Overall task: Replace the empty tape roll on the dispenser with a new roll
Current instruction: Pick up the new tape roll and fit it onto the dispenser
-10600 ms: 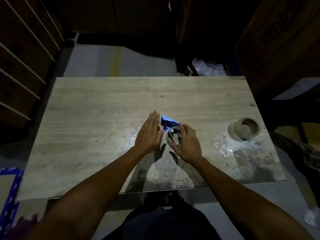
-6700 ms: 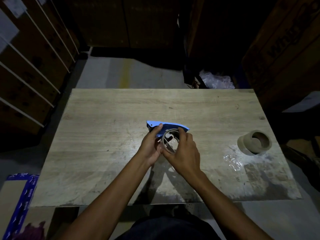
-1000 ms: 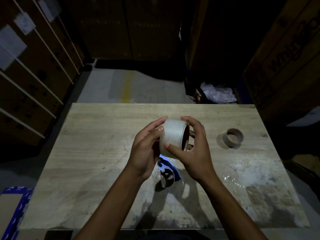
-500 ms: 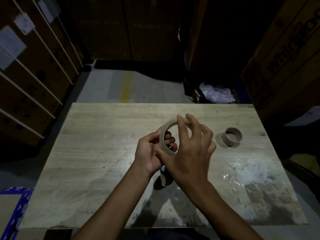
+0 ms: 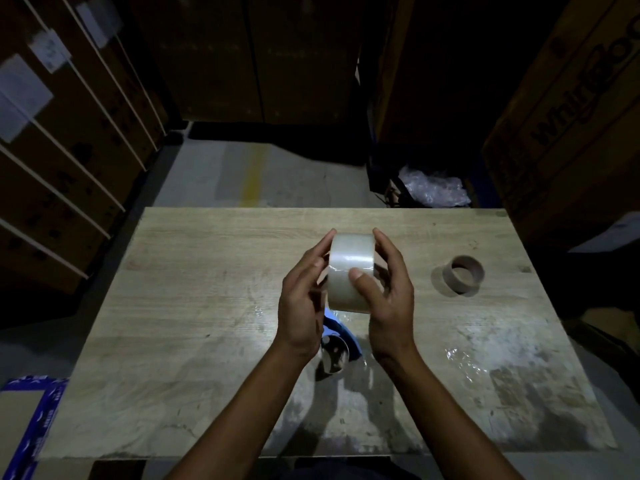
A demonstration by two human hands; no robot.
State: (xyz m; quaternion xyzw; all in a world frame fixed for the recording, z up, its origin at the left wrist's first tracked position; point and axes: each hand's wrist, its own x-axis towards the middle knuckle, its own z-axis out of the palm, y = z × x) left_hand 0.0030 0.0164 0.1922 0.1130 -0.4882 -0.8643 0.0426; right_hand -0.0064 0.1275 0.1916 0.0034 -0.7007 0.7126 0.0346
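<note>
I hold a new roll of clear tape above the middle of the wooden table, its outer band facing me. My left hand grips its left side and my right hand its right side, thumb across the band. Under my hands the blue tape dispenser lies on the table, its bare hub partly hidden by my left wrist. The empty cardboard core stands on the table at the right.
A crumpled scrap of clear film lies on the table's right front. Stacked cardboard boxes rise at the right and back. A clear plastic bag sits on the floor behind the table. Shelving runs along the left.
The old core has come off the dispenser and stands at the right. The roll has turned in my hands from side-on to its band facing me over the last half second.
</note>
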